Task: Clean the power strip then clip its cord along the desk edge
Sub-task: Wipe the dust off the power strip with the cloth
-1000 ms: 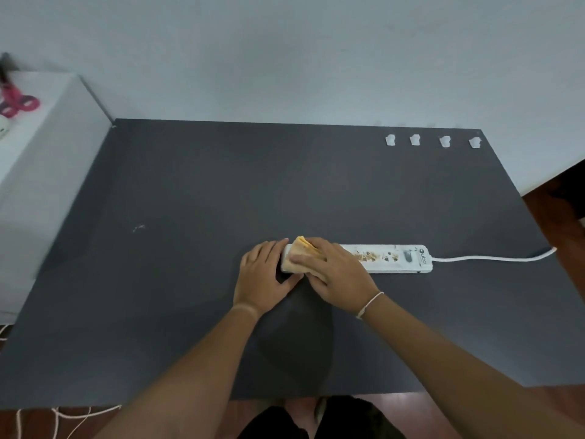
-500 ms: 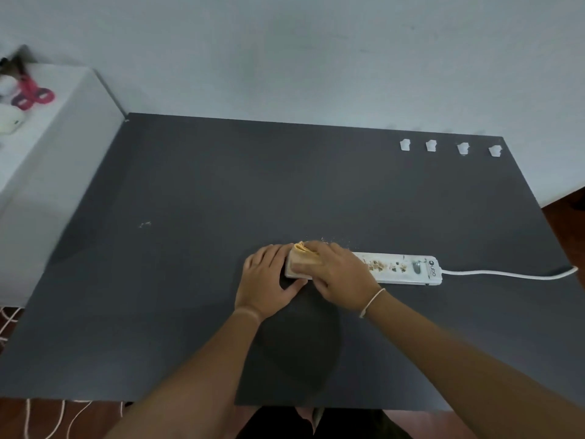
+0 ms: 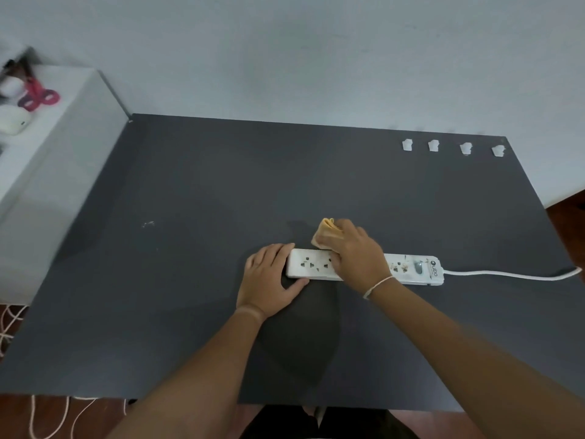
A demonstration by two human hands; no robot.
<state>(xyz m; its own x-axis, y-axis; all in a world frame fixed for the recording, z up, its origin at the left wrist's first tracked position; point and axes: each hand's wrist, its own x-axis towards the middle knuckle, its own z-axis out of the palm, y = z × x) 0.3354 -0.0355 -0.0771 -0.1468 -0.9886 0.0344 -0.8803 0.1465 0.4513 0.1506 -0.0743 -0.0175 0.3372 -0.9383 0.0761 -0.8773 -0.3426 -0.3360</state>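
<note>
The long white plastic power strip (image 3: pixel 316 267) lies mid-table. The left hand (image 3: pixel 268 282) lies flat and spread, bracing its end, while the right hand (image 3: pixel 356 256) is clamped on a folded orange cloth (image 3: pixel 326 233). Sweep toward the crumbs (by the switch), pressing lightly so debris clears the sockets.

Plain pale grey-blue wall (image 3: pixel 316 52) behind a dark grey matte desk (image 3: pixel 205 185), white cabinet (image 3: pixel 63 147) butted against its left side, reddish-brown floor (image 3: pixel 566 201) showing at right, soft even light.
</note>
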